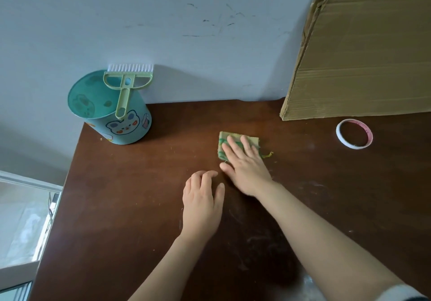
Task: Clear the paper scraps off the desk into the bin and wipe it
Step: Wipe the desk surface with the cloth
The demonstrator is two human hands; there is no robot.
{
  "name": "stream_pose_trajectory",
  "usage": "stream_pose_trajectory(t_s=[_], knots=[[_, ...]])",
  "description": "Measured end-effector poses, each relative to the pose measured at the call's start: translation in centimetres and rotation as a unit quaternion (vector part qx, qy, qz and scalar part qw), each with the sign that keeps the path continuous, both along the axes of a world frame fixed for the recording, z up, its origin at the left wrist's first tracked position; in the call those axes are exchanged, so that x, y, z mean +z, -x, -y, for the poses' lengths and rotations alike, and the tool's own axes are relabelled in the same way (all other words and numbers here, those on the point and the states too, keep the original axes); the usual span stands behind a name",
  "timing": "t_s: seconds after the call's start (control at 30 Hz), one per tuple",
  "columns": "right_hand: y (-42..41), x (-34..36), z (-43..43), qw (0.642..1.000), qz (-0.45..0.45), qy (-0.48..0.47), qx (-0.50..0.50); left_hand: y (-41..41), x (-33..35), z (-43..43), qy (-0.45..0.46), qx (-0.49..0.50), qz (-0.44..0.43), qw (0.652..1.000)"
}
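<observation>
Two bare forearms reach from the near edge over the dark brown wooden desk (140, 195), the right one ending in a white sleeve cuff (401, 293) at the near right corner. At mid-desk lies the folded yellow-green wiping cloth (253, 142), flat on the wood. The right hand (247, 170) lies palm down on it, with straight, slightly spread fingers pressing its near half and the thumb out to the left on the bare desk; nothing is pinched. The cloth's far edge and a loose yellow thread at its right show past the fingertips. The left hand (201, 205) rests just left of and nearer than the right, palm down, fingers loosely bent, holding nothing.

Faint pale smears (256, 240) mark the wood between the arms. At the far left corner stands a round teal bin with a bear sticker (130, 125), tilted in this wide view, with a light green plastic brush with white bristles (126, 90) lying across its rim. At far right a white and pink tape ring (354, 146) lies flat, and behind it a flattened brown cardboard sheet (361, 55) leans on the scuffed white wall (186, 44).
</observation>
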State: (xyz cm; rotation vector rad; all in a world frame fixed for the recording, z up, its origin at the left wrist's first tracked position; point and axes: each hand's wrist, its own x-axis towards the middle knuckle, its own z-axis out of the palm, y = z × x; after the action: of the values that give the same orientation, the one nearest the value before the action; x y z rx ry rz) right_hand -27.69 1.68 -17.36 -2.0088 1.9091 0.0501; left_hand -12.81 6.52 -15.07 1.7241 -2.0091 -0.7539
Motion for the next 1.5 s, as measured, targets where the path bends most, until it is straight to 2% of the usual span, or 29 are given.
stream_pose_trajectory(t_s=[0.13, 0.27, 0.33, 0.43, 0.53, 0.73, 0.83, 1.0, 1.13, 1.23, 1.37, 1.5], knots=[[-1.5, 0.0, -6.5, 0.995, 0.054, 0.029, 0.082, 0.4, 0.2, -0.5, -0.002, -0.004, -0.007, 1.0], [-0.3, -0.1, -10.4, 0.992, 0.063, 0.004, 0.107, 0.7, 0.3, -1.3, 0.002, -0.011, -0.003, 1.0], [1.5, 0.0, -8.9, 0.996, 0.033, 0.009, 0.086, 0.8, 0.3, -1.8, 0.001, -0.014, -0.003, 1.0], [3.8, 0.0, -4.3, 1.0, -0.014, 0.017, 0.003, 1.0, 0.3, -2.6, -0.007, -0.027, 0.008, 1.0], [4.1, -0.1, -1.6, 0.999, -0.02, -0.009, -0.039, 1.4, 0.1, -3.3, -0.015, -0.035, 0.017, 0.999], [2.7, -0.1, -9.3, 0.998, 0.035, 0.029, 0.04, 2.7, 0.1, -3.8, -0.004, -0.038, -0.001, 0.999], [3.6, -0.2, -12.9, 0.998, 0.028, 0.019, 0.044, 3.0, 0.2, -3.7, -0.003, -0.042, 0.005, 0.999], [6.7, -0.1, -9.8, 0.999, -0.005, 0.025, -0.021, 3.5, 0.3, -3.6, 0.002, -0.048, 0.015, 0.999], [7.3, -0.1, -4.9, 0.997, -0.023, -0.012, -0.073, 4.5, 0.3, -3.6, 0.003, -0.054, 0.021, 0.998], [6.6, -0.1, -5.9, 0.999, 0.005, 0.001, -0.038, 5.6, 0.4, -3.9, 0.006, -0.056, 0.016, 0.998], [7.3, -0.4, -12.0, 0.999, 0.034, 0.028, 0.022, 7.1, 0.4, -4.2, 0.002, -0.079, 0.019, 0.997], [10.3, -0.4, -12.6, 1.0, 0.005, 0.023, -0.004, 7.8, 0.6, -4.3, 0.001, -0.087, 0.029, 0.996]])
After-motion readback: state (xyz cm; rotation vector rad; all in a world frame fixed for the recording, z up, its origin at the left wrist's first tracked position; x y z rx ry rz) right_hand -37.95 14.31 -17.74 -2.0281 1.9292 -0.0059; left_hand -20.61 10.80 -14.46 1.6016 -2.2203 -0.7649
